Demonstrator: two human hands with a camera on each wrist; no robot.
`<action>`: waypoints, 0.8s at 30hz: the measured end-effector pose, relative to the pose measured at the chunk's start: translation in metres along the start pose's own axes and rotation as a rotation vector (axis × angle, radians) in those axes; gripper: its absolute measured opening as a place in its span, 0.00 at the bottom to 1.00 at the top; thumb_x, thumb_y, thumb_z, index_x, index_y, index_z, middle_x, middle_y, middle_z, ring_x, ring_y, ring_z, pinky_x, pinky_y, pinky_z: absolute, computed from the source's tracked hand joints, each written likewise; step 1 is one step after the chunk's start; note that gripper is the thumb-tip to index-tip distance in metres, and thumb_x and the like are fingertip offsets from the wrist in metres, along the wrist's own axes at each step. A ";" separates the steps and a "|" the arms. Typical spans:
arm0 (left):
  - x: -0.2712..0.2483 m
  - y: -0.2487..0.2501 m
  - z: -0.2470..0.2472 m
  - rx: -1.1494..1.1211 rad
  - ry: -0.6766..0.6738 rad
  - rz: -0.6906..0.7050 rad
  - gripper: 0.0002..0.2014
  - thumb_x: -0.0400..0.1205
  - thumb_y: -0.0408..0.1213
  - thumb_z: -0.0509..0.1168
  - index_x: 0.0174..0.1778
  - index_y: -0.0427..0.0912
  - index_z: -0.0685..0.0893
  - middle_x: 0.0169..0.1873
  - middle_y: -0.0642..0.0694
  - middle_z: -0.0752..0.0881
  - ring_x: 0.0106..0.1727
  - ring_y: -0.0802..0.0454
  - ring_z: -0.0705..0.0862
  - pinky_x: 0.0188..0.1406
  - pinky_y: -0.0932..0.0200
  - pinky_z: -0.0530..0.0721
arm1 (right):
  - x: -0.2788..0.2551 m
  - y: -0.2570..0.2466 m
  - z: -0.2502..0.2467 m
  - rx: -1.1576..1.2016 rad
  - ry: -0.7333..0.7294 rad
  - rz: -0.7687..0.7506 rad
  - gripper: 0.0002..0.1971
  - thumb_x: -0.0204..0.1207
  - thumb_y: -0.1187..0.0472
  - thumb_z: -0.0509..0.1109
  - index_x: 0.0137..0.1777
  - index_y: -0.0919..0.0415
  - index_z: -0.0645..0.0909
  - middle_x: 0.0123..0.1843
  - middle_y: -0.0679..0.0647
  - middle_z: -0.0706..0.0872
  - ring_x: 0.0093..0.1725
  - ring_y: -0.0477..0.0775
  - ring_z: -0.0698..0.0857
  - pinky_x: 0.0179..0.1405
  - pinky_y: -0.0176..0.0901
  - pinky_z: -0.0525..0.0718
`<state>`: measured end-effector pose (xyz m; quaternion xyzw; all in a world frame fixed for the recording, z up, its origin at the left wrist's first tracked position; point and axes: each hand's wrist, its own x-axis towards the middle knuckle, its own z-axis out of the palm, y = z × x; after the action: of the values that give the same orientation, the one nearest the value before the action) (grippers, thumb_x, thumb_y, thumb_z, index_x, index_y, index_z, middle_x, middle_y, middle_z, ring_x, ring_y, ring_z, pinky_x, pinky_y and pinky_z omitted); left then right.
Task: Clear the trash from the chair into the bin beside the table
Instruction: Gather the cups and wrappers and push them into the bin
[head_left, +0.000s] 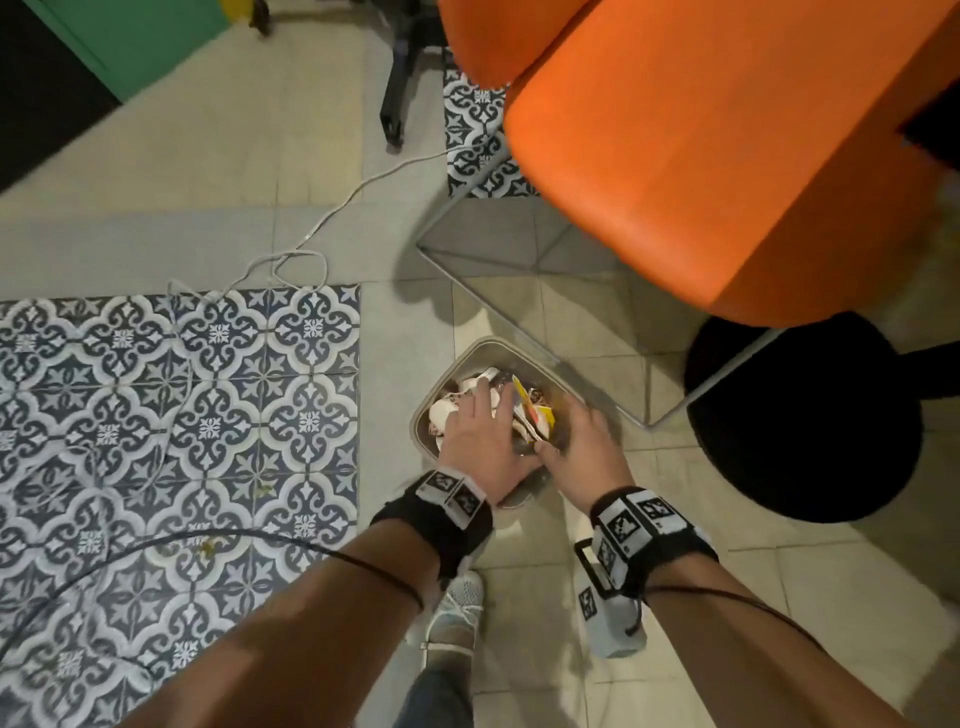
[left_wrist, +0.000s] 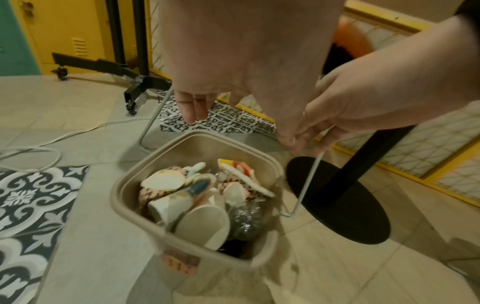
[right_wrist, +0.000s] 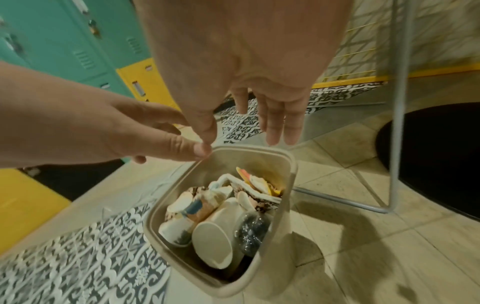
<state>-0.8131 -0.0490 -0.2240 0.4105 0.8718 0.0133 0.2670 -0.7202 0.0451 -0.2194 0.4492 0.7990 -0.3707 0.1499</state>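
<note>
The left hand (head_left: 478, 441) hangs with fingers loosely spread, holding nothing, and the right hand (head_left: 582, 441) likewise, thumbs nearly touching. Directly below them the beige rounded-square plastic bin (right_wrist: 288, 164) holds crumpled paper cups (left_wrist: 202, 224).

Both forearms are bare, with no sleeves. Each wrist carries a black fabric wrist strap (head_left: 436, 514) bearing white blocks printed with black square markers (head_left: 631, 525). A thin black cable (head_left: 363, 564) runs back along each forearm. Below are blue denim trousers (head_left: 439, 696) and pale mesh lace-up shoes (head_left: 457, 608).
</note>
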 end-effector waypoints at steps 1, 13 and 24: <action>-0.012 0.015 -0.008 -0.007 0.013 0.022 0.42 0.78 0.60 0.59 0.82 0.43 0.51 0.80 0.36 0.54 0.79 0.39 0.57 0.76 0.46 0.61 | -0.016 0.005 -0.010 0.047 0.035 -0.003 0.36 0.76 0.56 0.71 0.81 0.53 0.58 0.76 0.59 0.69 0.74 0.59 0.71 0.71 0.51 0.71; -0.196 0.300 0.006 -0.116 0.062 0.522 0.25 0.70 0.37 0.73 0.63 0.37 0.80 0.65 0.32 0.78 0.63 0.34 0.80 0.61 0.46 0.82 | -0.271 0.208 -0.133 0.369 0.475 0.156 0.23 0.78 0.61 0.64 0.74 0.54 0.71 0.70 0.50 0.74 0.62 0.49 0.80 0.64 0.43 0.78; -0.353 0.574 0.140 0.049 -0.171 0.930 0.19 0.81 0.43 0.59 0.69 0.51 0.74 0.76 0.46 0.63 0.76 0.47 0.61 0.76 0.56 0.63 | -0.497 0.537 -0.167 0.543 0.805 0.558 0.17 0.71 0.48 0.60 0.55 0.49 0.82 0.52 0.46 0.86 0.49 0.47 0.86 0.48 0.47 0.86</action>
<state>-0.1560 0.0480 -0.0444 0.7632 0.5702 0.0772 0.2939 0.0145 0.0375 -0.0667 0.7722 0.5196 -0.3089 -0.1955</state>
